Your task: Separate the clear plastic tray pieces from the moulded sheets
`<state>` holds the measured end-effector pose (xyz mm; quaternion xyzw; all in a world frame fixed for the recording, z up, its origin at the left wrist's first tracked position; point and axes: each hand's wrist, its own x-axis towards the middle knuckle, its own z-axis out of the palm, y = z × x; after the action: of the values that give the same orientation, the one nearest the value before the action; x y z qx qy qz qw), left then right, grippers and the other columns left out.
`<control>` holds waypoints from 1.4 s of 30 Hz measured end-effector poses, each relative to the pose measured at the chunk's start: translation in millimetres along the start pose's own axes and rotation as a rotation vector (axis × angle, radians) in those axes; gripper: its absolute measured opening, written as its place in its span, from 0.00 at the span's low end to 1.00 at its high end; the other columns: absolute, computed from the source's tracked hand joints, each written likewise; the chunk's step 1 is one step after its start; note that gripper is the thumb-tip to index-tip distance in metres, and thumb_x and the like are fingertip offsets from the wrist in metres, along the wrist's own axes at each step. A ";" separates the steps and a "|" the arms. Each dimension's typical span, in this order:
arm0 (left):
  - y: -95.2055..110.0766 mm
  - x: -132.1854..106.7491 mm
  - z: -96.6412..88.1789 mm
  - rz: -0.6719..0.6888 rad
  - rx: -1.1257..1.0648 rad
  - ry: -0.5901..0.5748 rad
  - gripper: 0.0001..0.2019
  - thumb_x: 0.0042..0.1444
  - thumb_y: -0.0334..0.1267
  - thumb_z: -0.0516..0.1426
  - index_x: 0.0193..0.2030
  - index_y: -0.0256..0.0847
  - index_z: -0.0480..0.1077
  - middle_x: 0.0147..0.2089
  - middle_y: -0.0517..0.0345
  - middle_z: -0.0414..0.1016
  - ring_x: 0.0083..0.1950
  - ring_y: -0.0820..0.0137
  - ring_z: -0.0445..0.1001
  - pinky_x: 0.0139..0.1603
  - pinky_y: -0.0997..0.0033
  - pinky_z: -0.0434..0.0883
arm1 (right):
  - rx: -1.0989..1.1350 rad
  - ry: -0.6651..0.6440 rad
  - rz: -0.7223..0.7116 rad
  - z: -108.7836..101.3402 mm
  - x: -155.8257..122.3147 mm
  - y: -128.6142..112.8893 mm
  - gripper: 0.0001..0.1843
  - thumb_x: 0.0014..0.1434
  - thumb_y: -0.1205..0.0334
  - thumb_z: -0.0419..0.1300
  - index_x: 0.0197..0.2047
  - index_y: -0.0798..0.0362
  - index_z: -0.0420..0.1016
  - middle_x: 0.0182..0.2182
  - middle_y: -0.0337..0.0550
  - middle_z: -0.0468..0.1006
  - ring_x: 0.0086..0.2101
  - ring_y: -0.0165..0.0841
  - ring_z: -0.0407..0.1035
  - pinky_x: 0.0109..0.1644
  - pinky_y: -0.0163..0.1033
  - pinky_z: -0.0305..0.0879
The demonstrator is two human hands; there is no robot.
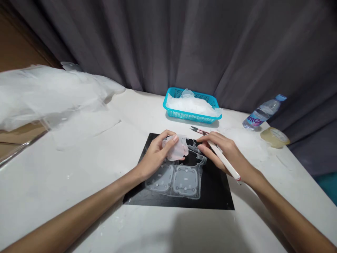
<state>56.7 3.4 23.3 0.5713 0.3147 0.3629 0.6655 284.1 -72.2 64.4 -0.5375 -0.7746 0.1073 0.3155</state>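
My left hand (160, 151) pinches a thin, translucent plastic piece (177, 149) with rounded corners, held above a black mat (214, 196). Close to its right, my right hand (223, 149) is closed round a pair of snips (198, 130). Their dark blades point left, apart from the plastic piece, and a long white handle runs back under the palm. Beneath both hands, a translucent plastic sheet (185, 180) with rounded square shapes lies on the mat. Part of this sheet has open cut-outs, and my left hand hides some of it.
Behind the mat stands a blue basket (193, 116) heaped with translucent pieces. A water bottle (260, 114) and a yellowish roll of tape (275, 137) are at the right. White plastic sheeting (52, 95) is piled at the left. A grey curtain (163, 42) hangs behind the white table (86, 175).
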 end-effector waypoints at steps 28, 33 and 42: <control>22.8 -12.2 8.1 -0.047 0.020 -0.093 0.12 0.56 0.43 0.70 0.37 0.36 0.80 0.33 0.54 0.85 0.32 0.66 0.83 0.33 0.73 0.80 | 0.609 -0.124 0.283 0.6 -1.7 -8.9 0.11 0.68 0.55 0.65 0.37 0.52 0.82 0.31 0.37 0.80 0.32 0.30 0.70 0.38 0.34 0.65; 18.7 -13.3 8.3 -0.076 0.033 -0.116 0.12 0.55 0.42 0.71 0.38 0.36 0.79 0.32 0.58 0.83 0.32 0.71 0.80 0.32 0.78 0.76 | 0.633 -0.033 0.344 7.8 -2.5 -4.7 0.14 0.69 0.51 0.64 0.38 0.51 0.83 0.29 0.37 0.79 0.32 0.30 0.70 0.37 0.35 0.65; 12.4 -14.9 6.1 0.016 0.161 -0.121 0.14 0.57 0.43 0.70 0.34 0.37 0.72 0.30 0.65 0.71 0.30 0.77 0.67 0.29 0.80 0.64 | 0.609 -0.078 0.319 7.0 -1.9 -8.7 0.10 0.64 0.52 0.69 0.40 0.50 0.84 0.36 0.41 0.81 0.36 0.33 0.71 0.37 0.36 0.65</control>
<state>52.2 -11.3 36.6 0.6465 0.2973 0.3066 0.6322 273.7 -76.2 62.6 -0.5287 -0.6246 0.4019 0.4109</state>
